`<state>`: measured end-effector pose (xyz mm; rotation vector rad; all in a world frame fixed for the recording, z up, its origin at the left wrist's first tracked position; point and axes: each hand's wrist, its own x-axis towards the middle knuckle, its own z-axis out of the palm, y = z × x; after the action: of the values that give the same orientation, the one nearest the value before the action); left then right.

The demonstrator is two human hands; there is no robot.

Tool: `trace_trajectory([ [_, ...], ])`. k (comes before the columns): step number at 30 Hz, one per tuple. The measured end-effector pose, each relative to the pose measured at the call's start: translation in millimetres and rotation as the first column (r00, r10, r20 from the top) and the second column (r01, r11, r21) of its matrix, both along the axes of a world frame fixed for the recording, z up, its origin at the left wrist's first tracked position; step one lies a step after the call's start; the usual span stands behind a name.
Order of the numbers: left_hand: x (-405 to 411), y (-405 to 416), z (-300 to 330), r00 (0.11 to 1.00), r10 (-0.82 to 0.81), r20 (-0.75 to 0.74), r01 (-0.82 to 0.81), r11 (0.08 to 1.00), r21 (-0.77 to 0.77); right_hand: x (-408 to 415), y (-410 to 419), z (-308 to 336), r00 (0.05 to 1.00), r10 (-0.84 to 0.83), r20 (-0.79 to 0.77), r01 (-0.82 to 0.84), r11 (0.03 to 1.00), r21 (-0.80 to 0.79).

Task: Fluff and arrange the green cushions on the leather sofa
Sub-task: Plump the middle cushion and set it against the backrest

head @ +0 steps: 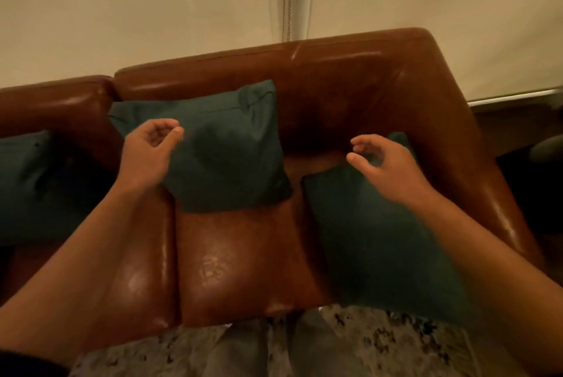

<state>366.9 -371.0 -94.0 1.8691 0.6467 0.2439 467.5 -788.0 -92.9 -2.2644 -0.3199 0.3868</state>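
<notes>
Leaning dark green cushion (pixel 219 148) on brown sofa (pixel 350 78), second cushion (pixel 374 239) flat, left hand (pixel 146 151) and right hand (pixel 387 166) loosely curled, empty

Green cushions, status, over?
Left hand, right hand both empty, hovering. One green fabric cushion propped upright, one lying flat. Nothing blocking.

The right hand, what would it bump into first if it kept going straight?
Probably the dark green fabric cushion lying flat under the right hand; beyond that is the brown leather sofa's backrest. Depth is hard to judge.
</notes>
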Motion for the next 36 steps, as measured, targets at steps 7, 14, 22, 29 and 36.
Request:
trace_trajectory([
  [7,-28.1,59.0,-38.4,0.963,0.24,-0.124,-0.242,0.97,0.004,21.2,110.8,-18.6,0.977,0.152,-0.149,-0.169,0.98,-0.107],
  [14,-9.4,83.8,-54.8,0.916,0.385,-0.114,-0.378,0.923,0.08,11.8,196.7,-42.1,0.965,0.049,-0.257,-0.053,0.999,-0.009],
  [22,-0.8,106.7,-60.3,0.955,0.255,-0.151,-0.258,0.966,-0.001,22.6,218.5,-37.9,0.938,-0.177,-0.299,0.219,0.969,0.115],
  [29,-35.7,127.4,-56.9,0.945,0.26,-0.197,-0.262,0.965,0.019,-1.5,216.3,-19.9,0.971,-0.114,-0.21,0.142,0.982,0.123],
  [36,-54.0,134.6,-7.5,0.965,0.245,-0.094,-0.24,0.969,0.057,-18.5,210.7,21.5,0.991,-0.085,-0.1,0.103,0.975,0.197],
])
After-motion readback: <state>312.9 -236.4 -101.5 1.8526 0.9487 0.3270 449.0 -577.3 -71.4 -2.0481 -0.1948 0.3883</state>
